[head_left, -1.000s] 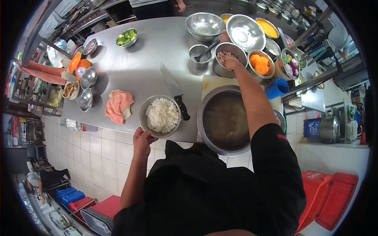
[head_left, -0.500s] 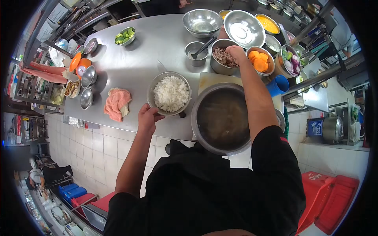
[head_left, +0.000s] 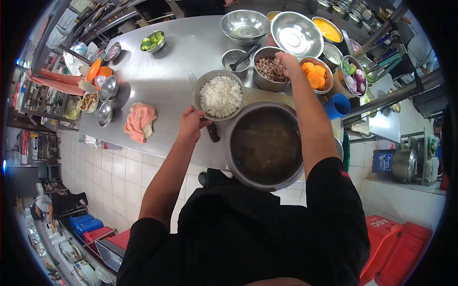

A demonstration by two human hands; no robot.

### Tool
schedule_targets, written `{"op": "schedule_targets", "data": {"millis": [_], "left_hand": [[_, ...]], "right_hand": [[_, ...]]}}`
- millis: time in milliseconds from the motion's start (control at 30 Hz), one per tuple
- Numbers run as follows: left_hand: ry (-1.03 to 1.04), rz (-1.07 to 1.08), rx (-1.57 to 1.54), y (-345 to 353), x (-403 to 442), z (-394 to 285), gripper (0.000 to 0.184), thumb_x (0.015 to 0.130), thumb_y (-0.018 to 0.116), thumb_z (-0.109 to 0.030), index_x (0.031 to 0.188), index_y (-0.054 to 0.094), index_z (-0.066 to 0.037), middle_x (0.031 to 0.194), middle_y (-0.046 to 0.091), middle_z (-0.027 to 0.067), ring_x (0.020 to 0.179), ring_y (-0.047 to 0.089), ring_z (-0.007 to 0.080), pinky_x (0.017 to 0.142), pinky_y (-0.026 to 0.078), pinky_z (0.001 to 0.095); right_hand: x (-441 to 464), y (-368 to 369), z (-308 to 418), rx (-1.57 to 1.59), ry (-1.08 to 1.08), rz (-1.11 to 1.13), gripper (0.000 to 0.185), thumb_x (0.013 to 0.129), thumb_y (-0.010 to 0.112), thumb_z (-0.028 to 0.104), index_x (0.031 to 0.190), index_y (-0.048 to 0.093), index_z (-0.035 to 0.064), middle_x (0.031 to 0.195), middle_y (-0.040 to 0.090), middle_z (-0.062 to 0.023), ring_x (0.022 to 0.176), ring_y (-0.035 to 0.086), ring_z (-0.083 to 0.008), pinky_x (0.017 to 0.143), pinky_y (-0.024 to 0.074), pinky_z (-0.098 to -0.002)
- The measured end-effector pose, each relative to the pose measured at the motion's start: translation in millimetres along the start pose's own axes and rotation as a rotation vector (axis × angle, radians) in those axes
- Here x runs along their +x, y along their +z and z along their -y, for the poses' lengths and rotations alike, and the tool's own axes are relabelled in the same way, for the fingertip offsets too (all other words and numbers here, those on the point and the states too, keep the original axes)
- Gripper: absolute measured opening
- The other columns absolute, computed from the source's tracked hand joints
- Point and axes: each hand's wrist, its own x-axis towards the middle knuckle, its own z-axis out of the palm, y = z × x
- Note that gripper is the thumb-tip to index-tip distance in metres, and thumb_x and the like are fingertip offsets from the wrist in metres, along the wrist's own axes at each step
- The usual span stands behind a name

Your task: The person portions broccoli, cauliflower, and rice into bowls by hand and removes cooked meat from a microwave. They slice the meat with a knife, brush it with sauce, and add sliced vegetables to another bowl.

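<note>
My left hand (head_left: 192,123) grips the near left rim of a metal bowl (head_left: 196,97) heaped with white rice (head_left: 221,97). Partly under that bowl lies a knife with a dark handle (head_left: 213,133). My right hand (head_left: 289,64) is at the right side of a metal pot (head_left: 270,85) of chopped brownish meat (head_left: 271,70). Its fingers are curled down at the meat, and whatever they pinch is hidden. Sliced carrots (head_left: 313,75) fill a container just right of this hand. Below my right forearm stands a big pot (head_left: 234,164) of murky liquid.
A small pot (head_left: 229,58) with a black-handled utensil (head_left: 245,56) stands behind the rice. Empty steel bowls (head_left: 296,34) are at the back. A blue cup (head_left: 337,105) and a bowl of onions (head_left: 354,78) sit right. A pink cloth (head_left: 140,123) lies left.
My left hand has moved the rice bowl right and slightly away from me, toward the meat pot, uncovering more of the knife handle. My right hand has shifted slightly up at the pot's edge.
</note>
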Motion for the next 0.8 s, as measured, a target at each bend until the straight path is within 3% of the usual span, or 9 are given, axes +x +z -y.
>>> {"op": "schedule_targets", "data": {"millis": [167, 267, 300, 367, 433, 533, 567, 667, 800], "left_hand": [[-0.028, -0.049, 0.042, 20.2, 12.4, -0.1, 0.006, 0.079, 0.053, 0.003, 0.082, 0.049, -0.001, 0.088, 0.06, 0.0156, 0.069, 0.065, 0.0274, 0.057, 0.059, 0.0347], [0.009, -0.032, -0.024, 29.5, 16.3, 3.5, 0.007, 0.079, 0.053, 0.003, 0.084, 0.049, 0.0, 0.091, 0.06, 0.0168, 0.073, 0.065, 0.0279, 0.057, 0.059, 0.0353], [-0.01, -0.023, 0.001, 33.0, 16.1, 1.4, 0.009, 0.08, 0.052, 0.003, 0.085, 0.046, -0.002, 0.092, 0.061, 0.017, 0.078, 0.066, 0.0308, 0.06, 0.06, 0.0345], [-0.004, -0.019, -0.017, 37.3, 15.8, -1.4, 0.009, 0.081, 0.051, 0.003, 0.085, 0.046, -0.002, 0.091, 0.061, 0.0171, 0.078, 0.066, 0.0308, 0.062, 0.06, 0.0361], [-0.002, -0.018, -0.041, 42.4, 11.1, -5.0, 0.008, 0.08, 0.051, 0.004, 0.085, 0.046, -0.001, 0.091, 0.06, 0.017, 0.078, 0.066, 0.0308, 0.064, 0.061, 0.0376], [0.035, -0.018, -0.092, 38.9, 1.6, -7.6, 0.008, 0.08, 0.051, 0.004, 0.084, 0.047, -0.001, 0.09, 0.06, 0.0165, 0.076, 0.066, 0.0306, 0.065, 0.061, 0.0394], [0.042, -0.03, -0.105, 36.3, -2.8, -7.7, 0.007, 0.08, 0.051, 0.004, 0.084, 0.047, -0.001, 0.089, 0.06, 0.0162, 0.076, 0.066, 0.0305, 0.064, 0.061, 0.0397], [0.047, -0.062, -0.115, 21.6, -14.4, -4.8, 0.007, 0.08, 0.051, 0.004, 0.083, 0.048, -0.001, 0.088, 0.06, 0.0153, 0.074, 0.067, 0.0301, 0.062, 0.061, 0.0398], [0.084, -0.079, -0.155, 5.3, -35.9, -3.7, 0.008, 0.08, 0.051, 0.004, 0.084, 0.049, -0.003, 0.085, 0.061, 0.0139, 0.075, 0.067, 0.0291, 0.061, 0.062, 0.0398]], "right_hand": [[-56.0, 28.7, 38.4, 0.049, -0.04, 0.191, 0.012, 0.083, 0.063, 0.015, 0.089, 0.06, 0.005, 0.067, 0.056, -0.0012, 0.049, 0.047, -0.008, 0.036, 0.0309, -0.0195], [-114.3, 73.0, 49.2, -0.157, -0.287, 0.307, 0.016, 0.084, 0.06, 0.017, 0.093, 0.063, 0.0036, 0.067, 0.056, -0.0004, 0.05, 0.049, -0.0057, 0.036, 0.0302, -0.019], [-123.6, 88.4, 42.0, -0.333, -0.407, 0.292, 0.022, 0.084, 0.061, 0.022, 0.097, 0.066, 0.0051, 0.068, 0.059, -0.0032, 0.049, 0.053, -0.012, 0.04, 0.0371, -0.0229], [-130.0, 120.7, 12.5, -0.714, -0.878, 0.223, 0.022, 0.082, 0.062, 0.025, 0.098, 0.067, 0.0094, 0.074, 0.063, -0.0058, 0.057, 0.06, -0.0201, 0.051, 0.0461, -0.03], [-151.9, 146.5, -8.5, -1.028, -1.022, 0.212, 0.025, 0.08, 0.062, 0.027, 0.098, 0.068, 0.0116, 0.081, 0.064, -0.0084, 0.07, 0.064, -0.027, 0.067, 0.0508, -0.0382], [-188.3, 162.7, -34.7, -1.374, -1.203, 0.146, 0.028, 0.081, 0.062, 0.027, 0.1, 0.066, 0.0077, 0.092, 0.062, -0.0114, 0.087, 0.062, -0.0323, 0.081, 0.0499, -0.0413], [-197.1, 166.4, -30.5, -1.421, -1.178, 0.171, 0.032, 0.08, 0.062, 0.032, 0.1, 0.068, 0.0078, 0.095, 0.064, -0.015, 0.09, 0.062, -0.0346, 0.084, 0.0491, -0.0396], [-195.5, 175.5, -6.5, -1.198, -0.857, 0.59, 0.03, 0.079, 0.061, 0.031, 0.097, 0.07, 0.0092, 0.093, 0.068, -0.0153, 0.09, 0.064, -0.0332, 0.08, 0.0509, -0.039], [-224.1, 190.9, 29.9, -1.35, -0.879, 0.562, 0.027, 0.082, 0.055, 0.021, 0.1, 0.071, 0.01, 0.096, 0.067, -0.018, 0.093, 0.064, -0.0343, 0.084, 0.0495, -0.0408]]}}
